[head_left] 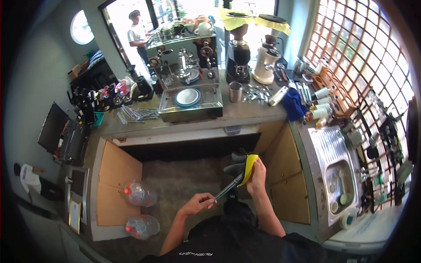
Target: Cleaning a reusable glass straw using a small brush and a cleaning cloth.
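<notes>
Low in front of my body, a slim silver utensil (225, 191) slants up to the right between my hands; its exact kind is not clear. My left hand (198, 204) pinches its lower end between thumb and fingers. A yellow cloth (250, 169) is in my right hand (258, 179), closed around it, and it wraps or touches the utensil's upper end. That end is partly hidden by the cloth. Loose metal utensils (138, 113) lie on the counter left of the espresso machine (188, 79), and spoons (258, 93) lie to its right.
A metal cup (235, 92) and two coffee grinders (239, 61) stand on the counter (245, 113). Blue cloth (294, 104) hangs at its right corner. A sink (340, 186) is at right. Large plastic bottles (142, 198) stand on the floor at left. A person (139, 33) stands beyond the window.
</notes>
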The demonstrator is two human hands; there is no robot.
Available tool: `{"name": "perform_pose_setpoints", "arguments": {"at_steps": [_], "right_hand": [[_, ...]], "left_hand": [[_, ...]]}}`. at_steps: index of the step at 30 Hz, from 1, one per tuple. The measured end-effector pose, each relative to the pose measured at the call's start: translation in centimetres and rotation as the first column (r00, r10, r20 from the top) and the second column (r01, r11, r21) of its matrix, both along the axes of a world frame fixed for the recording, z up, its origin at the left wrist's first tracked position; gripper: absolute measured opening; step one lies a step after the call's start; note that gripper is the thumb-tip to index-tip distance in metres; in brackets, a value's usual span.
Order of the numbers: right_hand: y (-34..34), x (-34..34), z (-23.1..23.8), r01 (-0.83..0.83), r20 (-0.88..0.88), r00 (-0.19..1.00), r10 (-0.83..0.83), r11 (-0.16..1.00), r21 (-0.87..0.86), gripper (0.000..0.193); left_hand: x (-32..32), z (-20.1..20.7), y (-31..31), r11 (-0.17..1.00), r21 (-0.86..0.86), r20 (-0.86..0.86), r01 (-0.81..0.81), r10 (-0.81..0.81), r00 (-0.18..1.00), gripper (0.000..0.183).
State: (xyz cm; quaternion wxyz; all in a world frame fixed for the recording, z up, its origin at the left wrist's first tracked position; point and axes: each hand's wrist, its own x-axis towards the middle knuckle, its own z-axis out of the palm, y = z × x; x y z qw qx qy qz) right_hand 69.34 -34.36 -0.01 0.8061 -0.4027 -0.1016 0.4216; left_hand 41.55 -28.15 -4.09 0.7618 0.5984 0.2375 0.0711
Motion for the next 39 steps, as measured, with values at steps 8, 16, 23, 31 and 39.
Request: {"name": "perform_pose_setpoints", "arguments": {"at_steps": [8, 16, 23, 31, 39], "right_hand": [[7.5, 3.0, -1.7, -0.301, -0.176, 0.885, 0.431, 0.818, 0.490, 0.038], [15.2, 0.9, 0.6, -0.631, 0.121, 0.768, 0.629, 0.710, 0.313, 0.044], [20.9, -4.0, 1.0, -0.776, 0.133, 0.621, 0.773, 0.581, 0.245, 0.025], [25.0, -13.5, 2.1, -0.865, 0.168, 0.488, 0.857, 0.500, -0.035, 0.006], [26.6, -25.1, 2.8, -0.890, 0.150, 0.453, 0.879, 0.456, 0.015, 0.013]], "left_hand": [[2.8, 1.1, 3.4, 0.885, -0.392, 0.219, -0.252, 0.355, 0.909, 0.022], [5.1, 0.9, 4.8, 0.842, -0.383, 0.218, -0.380, 0.482, 0.849, 0.023], [2.7, 0.0, 3.0, 0.681, -0.431, 0.169, -0.592, 0.705, 0.689, 0.027], [-4.1, 0.5, 2.6, 0.485, -0.406, 0.211, -0.775, 0.875, 0.436, 0.025], [-14.3, 1.9, 3.9, 0.397, 0.035, 0.077, -0.917, 0.914, 0.398, 0.022]]}}
